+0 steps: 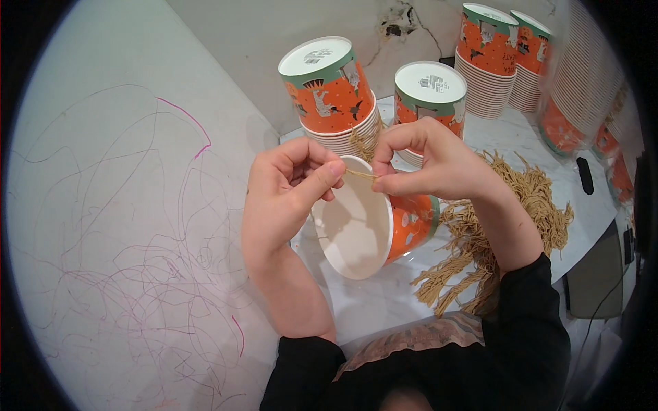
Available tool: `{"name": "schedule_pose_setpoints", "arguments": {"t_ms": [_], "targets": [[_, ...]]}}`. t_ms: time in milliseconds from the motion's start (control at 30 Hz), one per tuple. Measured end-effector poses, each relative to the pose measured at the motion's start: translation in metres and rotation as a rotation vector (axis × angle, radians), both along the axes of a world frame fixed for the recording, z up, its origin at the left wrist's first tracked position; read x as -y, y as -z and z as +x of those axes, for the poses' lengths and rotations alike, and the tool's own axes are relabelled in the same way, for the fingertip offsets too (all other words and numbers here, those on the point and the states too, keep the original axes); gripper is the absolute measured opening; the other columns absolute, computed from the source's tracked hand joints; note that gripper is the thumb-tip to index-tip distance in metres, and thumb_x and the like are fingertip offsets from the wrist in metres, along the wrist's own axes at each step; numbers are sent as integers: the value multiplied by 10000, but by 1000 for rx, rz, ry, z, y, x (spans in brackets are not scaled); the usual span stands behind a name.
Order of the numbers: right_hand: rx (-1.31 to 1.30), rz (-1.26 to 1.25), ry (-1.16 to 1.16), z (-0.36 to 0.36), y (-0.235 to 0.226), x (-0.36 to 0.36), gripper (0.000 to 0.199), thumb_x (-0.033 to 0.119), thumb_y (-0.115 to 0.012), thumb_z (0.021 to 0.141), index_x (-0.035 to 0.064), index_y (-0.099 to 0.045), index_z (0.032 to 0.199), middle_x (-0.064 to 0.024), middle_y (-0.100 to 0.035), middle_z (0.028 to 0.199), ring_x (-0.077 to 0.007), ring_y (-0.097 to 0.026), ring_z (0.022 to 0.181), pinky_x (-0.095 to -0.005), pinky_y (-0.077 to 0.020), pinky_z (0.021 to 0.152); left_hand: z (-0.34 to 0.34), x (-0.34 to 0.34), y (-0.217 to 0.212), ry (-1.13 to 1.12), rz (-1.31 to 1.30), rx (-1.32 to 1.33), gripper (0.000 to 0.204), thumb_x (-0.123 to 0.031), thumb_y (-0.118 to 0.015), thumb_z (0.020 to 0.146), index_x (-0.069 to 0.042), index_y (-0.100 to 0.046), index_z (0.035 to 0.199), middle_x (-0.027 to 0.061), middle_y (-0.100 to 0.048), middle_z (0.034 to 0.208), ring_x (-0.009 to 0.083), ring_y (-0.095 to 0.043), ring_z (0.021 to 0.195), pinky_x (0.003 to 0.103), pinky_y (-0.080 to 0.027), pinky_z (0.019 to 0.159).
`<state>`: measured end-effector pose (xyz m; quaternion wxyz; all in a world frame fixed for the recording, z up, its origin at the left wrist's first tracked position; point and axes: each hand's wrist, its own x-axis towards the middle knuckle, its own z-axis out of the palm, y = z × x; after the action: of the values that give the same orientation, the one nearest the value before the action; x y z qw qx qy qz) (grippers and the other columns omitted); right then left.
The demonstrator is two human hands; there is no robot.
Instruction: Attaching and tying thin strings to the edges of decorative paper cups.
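Pinched between both my hands is a short length of tan string (359, 175), held above the mouth of a paper bucket. My left hand (291, 181) grips one end between thumb and forefinger. The other end is in the pinch of my right hand (426, 161). Below them the orange and green paper bucket (356, 236) lies tilted, its white inside facing me. To the right, partly behind my right forearm, a heap of cut tan strings (528, 198) spreads over the table.
Upside-down stacks of orange buckets stand behind my hands: one stack (329, 89) at left, another stack (430, 85) beside it, more stacks (486, 55) farther back. A plastic-wrapped stack (579, 82) and a black marker (585, 175) are at right. A scribbled white wall (137, 226) borders the left.
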<state>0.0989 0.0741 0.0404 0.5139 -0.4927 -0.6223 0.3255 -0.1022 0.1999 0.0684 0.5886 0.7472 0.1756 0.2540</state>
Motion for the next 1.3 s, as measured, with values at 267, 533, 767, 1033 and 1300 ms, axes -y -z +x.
{"name": "schedule_pose_setpoints", "arguments": {"t_ms": [267,533,767,1033,1300], "targets": [[47,132,0,3,5,-4,197,160,-780,846,-17,-693,850,-13,-691,816,-81,-626,810,-259,-510,793,0,1,0,0,56,58,75,-46,-729,902,22,-697,912,28,-685,777,68,-627,709,219,-496,640],[-112,69,23,-3,7,-8,205,182,-776,876,-7,-705,912,-12,-704,871,-80,-632,844,-265,-513,825,9,9,-2,4,53,31,76,-41,-731,906,19,-713,949,23,-700,803,62,-629,728,212,-501,651],[11,186,75,-7,12,-9,119,117,-755,865,24,-686,893,-7,-681,893,-82,-608,908,-276,-458,874,14,12,-1,-6,58,56,337,-19,-764,882,10,-628,1190,26,-688,821,58,-628,715,207,-509,631],[24,151,53,-7,10,-8,98,89,-736,854,22,-668,875,-4,-654,874,-86,-593,885,-273,-456,856,9,6,2,4,76,66,267,-28,-771,871,-9,-600,1075,11,-678,820,31,-613,692,182,-489,608],[37,210,31,4,8,-7,123,106,-728,831,5,-658,826,2,-663,803,-81,-608,793,-256,-502,777,2,3,-1,1,8,168,291,1,-777,847,-41,-575,1051,1,-662,807,42,-622,692,190,-477,586]]}}
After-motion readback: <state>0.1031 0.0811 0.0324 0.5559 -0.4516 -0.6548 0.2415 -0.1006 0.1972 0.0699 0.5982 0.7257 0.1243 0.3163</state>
